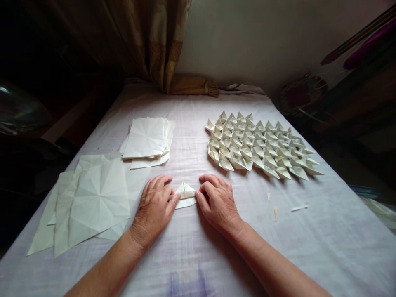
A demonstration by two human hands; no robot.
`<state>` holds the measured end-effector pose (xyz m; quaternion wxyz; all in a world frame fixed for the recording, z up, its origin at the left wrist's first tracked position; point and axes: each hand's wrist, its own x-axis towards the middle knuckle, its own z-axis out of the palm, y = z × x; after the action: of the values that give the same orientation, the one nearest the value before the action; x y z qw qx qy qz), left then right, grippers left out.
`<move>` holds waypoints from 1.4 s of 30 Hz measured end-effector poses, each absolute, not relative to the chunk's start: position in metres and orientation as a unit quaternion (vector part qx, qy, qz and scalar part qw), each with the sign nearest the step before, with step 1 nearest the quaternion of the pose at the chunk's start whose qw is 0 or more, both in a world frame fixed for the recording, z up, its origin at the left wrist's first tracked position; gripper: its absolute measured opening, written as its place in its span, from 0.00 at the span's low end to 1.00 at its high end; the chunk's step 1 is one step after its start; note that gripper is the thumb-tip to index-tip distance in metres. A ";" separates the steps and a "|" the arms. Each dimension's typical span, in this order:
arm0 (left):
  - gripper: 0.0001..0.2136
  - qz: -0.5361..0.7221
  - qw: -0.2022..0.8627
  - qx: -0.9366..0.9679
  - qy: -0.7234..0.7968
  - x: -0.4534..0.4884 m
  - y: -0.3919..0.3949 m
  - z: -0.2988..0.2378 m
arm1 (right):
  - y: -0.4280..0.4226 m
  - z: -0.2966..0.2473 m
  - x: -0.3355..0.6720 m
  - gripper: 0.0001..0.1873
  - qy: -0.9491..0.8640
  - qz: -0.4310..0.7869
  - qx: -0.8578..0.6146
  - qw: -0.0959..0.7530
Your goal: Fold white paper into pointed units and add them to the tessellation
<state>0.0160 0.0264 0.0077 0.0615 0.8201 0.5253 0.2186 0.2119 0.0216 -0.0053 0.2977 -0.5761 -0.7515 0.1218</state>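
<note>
A small folded piece of white paper (186, 194), with a pointed top and a band across its middle, lies on the cloth between my hands. My left hand (157, 197) pinches its left end, the thumb on top of the paper and the fingers curled. At the other end my right hand (218, 198) grips the paper with thumb and bent forefinger. Both ends of the fold are partly hidden under my fingers. Beyond my right hand stand several folded paper boats (247, 142) in close rows.
Creased loose sheets (100, 196) overlap at the left, and a stack of square paper (147, 136) lies behind them. Paper scraps (299, 207) are scattered on the right. A pale cloth (192, 111) covers the surface, and a curtain (162, 45) hangs onto its far edge.
</note>
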 end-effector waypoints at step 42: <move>0.05 0.176 0.121 0.810 0.547 -0.006 0.029 -0.002 | 0.024 -0.008 0.215 0.06 -0.711 0.122 -0.629 0.289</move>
<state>-0.0055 0.0292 -0.0019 0.1206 0.8095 0.5469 0.1761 0.2149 0.0244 -0.0084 0.2887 -0.6291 -0.7113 0.1222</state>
